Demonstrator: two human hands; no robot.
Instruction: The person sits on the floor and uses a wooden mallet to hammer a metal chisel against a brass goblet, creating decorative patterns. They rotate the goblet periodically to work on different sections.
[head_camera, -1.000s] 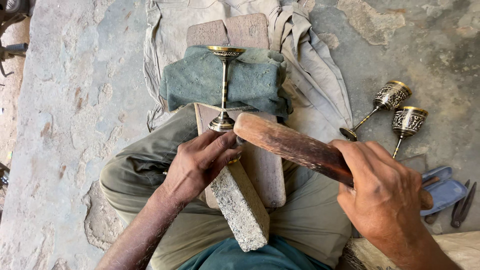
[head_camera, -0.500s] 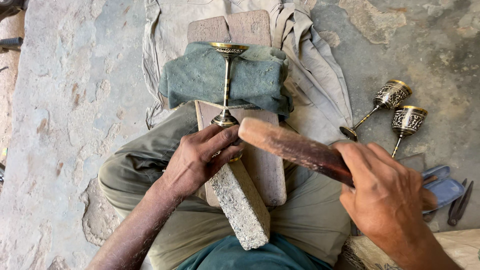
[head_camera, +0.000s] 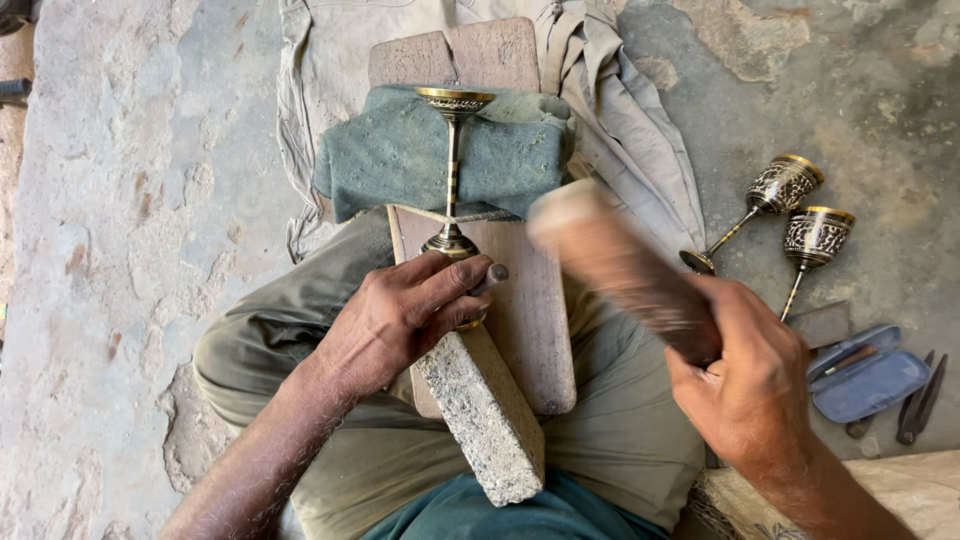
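Note:
A brass goblet lies along a wooden board on my lap, its cup resting on a green pad. My left hand sits just below the goblet's foot, fingers closed around a small dark-tipped punch held by the foot. My right hand grips the handle of a thick wooden mallet, which is blurred with motion and hangs over the right side of the board, apart from the goblet.
A rough stone block leans on my lap under the left hand. Two engraved goblets lie on the concrete at the right, above a blue case and dark hand tools. A beige cloth spreads under the board.
The mallet head has swung up and to the right, away from the goblet's foot, and now blurs. My left hand stays at the foot.

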